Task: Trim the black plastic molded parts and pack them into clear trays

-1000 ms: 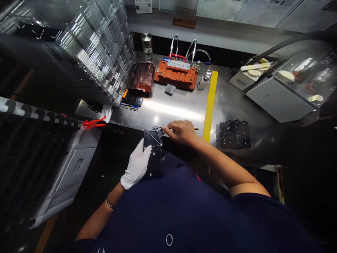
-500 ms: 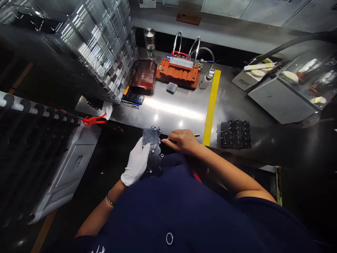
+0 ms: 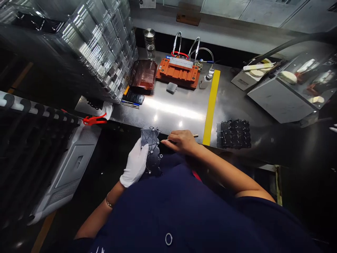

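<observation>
In a white glove, my left hand (image 3: pixel 135 163) grips a dark ribbed housing cover (image 3: pixel 151 140) by its left edge, the thumb lying over its face. The cover is held upright in front of my body, at the table's front edge. My bare right hand (image 3: pixel 181 141) is closed around a thin tool with a light wooden-looking handle (image 3: pixel 195 135), whose end sticks out behind the hand. The tool's tip points toward the cover's right edge and is too small to make out. Fingertips of this hand are close to the cover, slightly apart from it.
An orange fixture (image 3: pixel 179 72) stands at the back, with a small grey block (image 3: pixel 172 88) before it. Stacked clear trays (image 3: pixel 105 52) rise at the left, near a brown bin (image 3: pixel 144 75). Several black parts (image 3: pixel 234 134) lie right of the yellow tape (image 3: pixel 212 105). A red air gun (image 3: pixel 94 121) hangs left.
My left hand and the cover have shifted slightly left, widening the gap to my right hand. The right hand stays nearly in place; its tool handle shows a little less.
</observation>
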`<state>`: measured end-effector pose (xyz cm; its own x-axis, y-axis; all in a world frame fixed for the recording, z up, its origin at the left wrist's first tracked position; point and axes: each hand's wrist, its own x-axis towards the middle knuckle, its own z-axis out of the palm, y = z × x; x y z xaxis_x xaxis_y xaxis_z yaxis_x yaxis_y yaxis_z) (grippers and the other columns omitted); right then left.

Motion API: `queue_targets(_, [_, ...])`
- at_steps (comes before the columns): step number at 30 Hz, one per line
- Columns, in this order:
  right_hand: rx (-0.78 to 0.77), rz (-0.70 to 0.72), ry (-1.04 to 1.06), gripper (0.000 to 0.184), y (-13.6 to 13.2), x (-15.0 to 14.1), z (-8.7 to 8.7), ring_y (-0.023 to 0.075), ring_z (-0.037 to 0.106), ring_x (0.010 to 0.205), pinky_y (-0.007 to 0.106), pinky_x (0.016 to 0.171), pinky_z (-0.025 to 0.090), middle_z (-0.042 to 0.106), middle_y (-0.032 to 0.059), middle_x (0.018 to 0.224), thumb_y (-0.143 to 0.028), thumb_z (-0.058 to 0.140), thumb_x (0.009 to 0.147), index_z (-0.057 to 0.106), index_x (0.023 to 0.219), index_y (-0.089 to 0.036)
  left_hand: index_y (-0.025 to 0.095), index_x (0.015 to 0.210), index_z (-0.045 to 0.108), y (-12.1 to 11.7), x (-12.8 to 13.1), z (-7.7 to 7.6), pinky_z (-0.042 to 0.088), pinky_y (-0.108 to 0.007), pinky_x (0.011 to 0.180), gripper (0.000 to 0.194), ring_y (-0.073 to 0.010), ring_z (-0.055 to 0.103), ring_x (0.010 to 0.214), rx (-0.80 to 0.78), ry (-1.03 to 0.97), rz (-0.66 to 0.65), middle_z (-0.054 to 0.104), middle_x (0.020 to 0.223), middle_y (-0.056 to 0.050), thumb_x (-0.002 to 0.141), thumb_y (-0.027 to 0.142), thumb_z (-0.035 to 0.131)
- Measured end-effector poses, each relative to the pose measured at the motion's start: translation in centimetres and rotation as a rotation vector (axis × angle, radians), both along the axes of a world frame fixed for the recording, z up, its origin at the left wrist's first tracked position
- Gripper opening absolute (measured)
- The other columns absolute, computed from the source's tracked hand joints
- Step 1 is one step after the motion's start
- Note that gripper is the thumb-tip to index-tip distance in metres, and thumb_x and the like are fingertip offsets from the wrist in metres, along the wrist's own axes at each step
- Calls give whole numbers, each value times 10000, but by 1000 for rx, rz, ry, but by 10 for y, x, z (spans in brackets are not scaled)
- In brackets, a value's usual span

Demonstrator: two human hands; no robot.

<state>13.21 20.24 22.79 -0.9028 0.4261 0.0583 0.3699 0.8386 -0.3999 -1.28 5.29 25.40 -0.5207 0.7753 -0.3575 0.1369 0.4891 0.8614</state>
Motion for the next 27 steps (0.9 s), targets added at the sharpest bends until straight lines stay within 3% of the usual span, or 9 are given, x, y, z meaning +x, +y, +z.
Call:
queue_targets(12, [-40, -43, -20, 565, 2, 0, 2, 98, 444, 526, 270, 516, 167, 573, 31, 575, -528, 363, 947, 619, 608, -155, 149, 1217, 584, -1, -1, 1, 464, -325, 939, 423, -214, 612, 1031, 26, 29, -13, 662, 1163, -86, 892, 378, 440])
queue_targets(27, [-267, -10, 9, 588, -9, 7, 3, 86, 406, 502, 258, 520, 199, 533, 12, 540, -556, 355, 942, 557, 556, -161, 159, 1223, 578, 0, 0, 7, 469, -328, 931, 414, -208, 615, 1020, 17, 29, 22, 664, 1153, -85, 896, 372, 440])
